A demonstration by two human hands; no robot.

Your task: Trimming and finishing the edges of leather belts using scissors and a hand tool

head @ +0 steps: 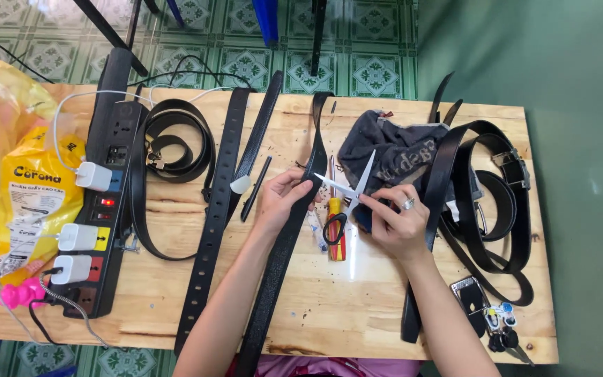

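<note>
Scissors open, blades spread, at table centre over black belt. Right hand fingers curled, seemingly gripping scissors near pivot. Left hand pinches belt edge. Red-yellow screwdriver lies beneath. Grey cloth just behind; power strip far left.

Belts: black. Scissors: silver blades, black handles. Screwdriver: red/yellow handle. Cloth: dark grey. Power strip: black w/ white plugs. Table: pale wood. Floor: green patterned tiles. Bag: yellow.
</note>
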